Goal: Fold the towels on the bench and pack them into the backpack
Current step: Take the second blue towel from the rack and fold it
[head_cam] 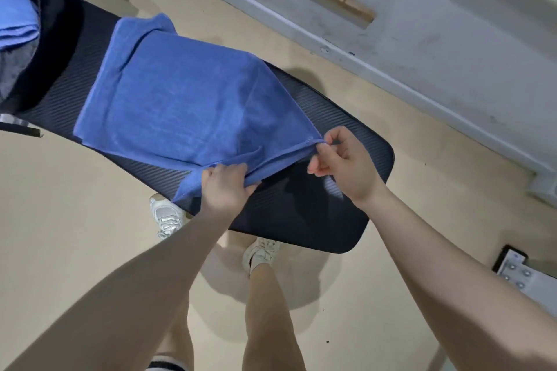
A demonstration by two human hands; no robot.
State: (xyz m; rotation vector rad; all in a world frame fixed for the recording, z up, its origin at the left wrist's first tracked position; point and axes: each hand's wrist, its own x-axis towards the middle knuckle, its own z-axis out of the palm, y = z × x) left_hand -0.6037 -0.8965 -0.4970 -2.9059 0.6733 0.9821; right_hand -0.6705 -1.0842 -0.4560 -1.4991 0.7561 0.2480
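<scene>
A blue towel [180, 99] lies spread along the black padded bench [355, 190]. My left hand [224, 190] grips the towel's near edge, lifting it off the pad. My right hand [343, 163] pinches the towel's near right corner and holds it raised above the bench. At the far left end of the bench stands a dark backpack [51, 39], open, with a folded blue towel [15, 9] showing inside it.
The bench stands on a beige floor beside a grey wall [391, 24]. My feet in white shoes [262, 250] are under the bench's near end. A metal bracket with bolts [518, 274] lies on the floor at right.
</scene>
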